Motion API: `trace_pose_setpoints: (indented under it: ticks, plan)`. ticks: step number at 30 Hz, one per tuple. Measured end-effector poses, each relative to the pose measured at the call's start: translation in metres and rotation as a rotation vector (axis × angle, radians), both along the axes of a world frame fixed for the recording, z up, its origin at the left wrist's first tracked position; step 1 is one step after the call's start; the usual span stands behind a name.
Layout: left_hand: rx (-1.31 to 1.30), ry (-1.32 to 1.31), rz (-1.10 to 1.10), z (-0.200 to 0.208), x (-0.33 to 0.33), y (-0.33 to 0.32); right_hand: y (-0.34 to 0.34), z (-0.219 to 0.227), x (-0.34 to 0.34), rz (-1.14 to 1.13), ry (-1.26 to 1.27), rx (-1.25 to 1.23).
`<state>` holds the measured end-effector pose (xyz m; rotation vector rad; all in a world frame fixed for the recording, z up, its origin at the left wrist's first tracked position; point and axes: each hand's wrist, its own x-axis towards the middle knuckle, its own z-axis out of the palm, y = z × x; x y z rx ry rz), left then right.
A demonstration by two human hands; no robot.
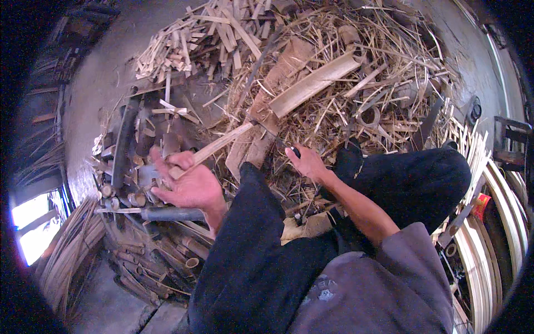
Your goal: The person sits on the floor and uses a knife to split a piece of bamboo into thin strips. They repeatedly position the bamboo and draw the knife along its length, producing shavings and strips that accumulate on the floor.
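Note:
My left hand (196, 186) is turned palm up by my left knee, some fingers spread, with the near end of a bamboo strip (219, 147) held against the palm. The strip slants away to the right, its far end over a worn wooden block (239, 153). Between my knees, my right hand (307, 164) is closed round the dark handle of a knife (278, 140). Its narrow blade points toward the strip's far end and seems to meet it; the exact contact is too small to tell. Beyond the blade lies a split bamboo half (314, 84).
Bamboo shavings (400, 61) heap up ahead and right. Cut bamboo pieces (183, 44) are piled at the far left. A dark long blade (123, 145) and a grey-handled tool (172, 214) lie left, above bamboo tubes (150, 267). Long pale strips (484, 267) curve along the right.

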<state>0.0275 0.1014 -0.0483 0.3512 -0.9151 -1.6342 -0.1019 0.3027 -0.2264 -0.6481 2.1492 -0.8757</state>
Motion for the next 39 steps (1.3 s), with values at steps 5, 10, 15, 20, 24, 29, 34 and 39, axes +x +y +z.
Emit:
trace_pose_setpoints:
  ticks: [5, 10, 15, 20, 24, 29, 34, 39]
  plan:
    - [0.928, -0.134, -0.347, -0.028, 0.005, 0.032, -0.002, 0.049, -0.019, 0.063, -0.196, 0.029]
    - [0.941, -0.07, -0.73, -0.118, -0.01, 0.002, -0.003, 0.077, -0.038, -0.163, 0.056, -0.185]
    - [0.313, -0.446, -0.191, -0.051, -0.056, 0.008, -0.001, 0.157, -0.067, -0.166, -0.132, -0.36]
    - [-0.081, -0.775, -0.051, -0.055, -0.037, 0.006, 0.004, 0.236, -0.044, -0.059, -0.115, -0.48]
    - [-0.178, -0.657, 0.022, -0.041, -0.041, 0.002, 0.01, 0.262, -0.021, -0.062, -0.224, -0.582]
    - [-0.232, -0.44, 0.01, -0.01, -0.048, 0.014, 0.003, 0.283, -0.004, -0.006, -0.368, -0.521]
    - [-0.127, -0.294, -0.108, -0.014, -0.054, 0.04, -0.002, 0.289, 0.008, -0.033, -0.599, -0.477]
    - [-0.287, -0.359, -0.162, -0.019, -0.05, 0.055, -0.008, 0.286, 0.014, -0.069, -0.716, -0.425]
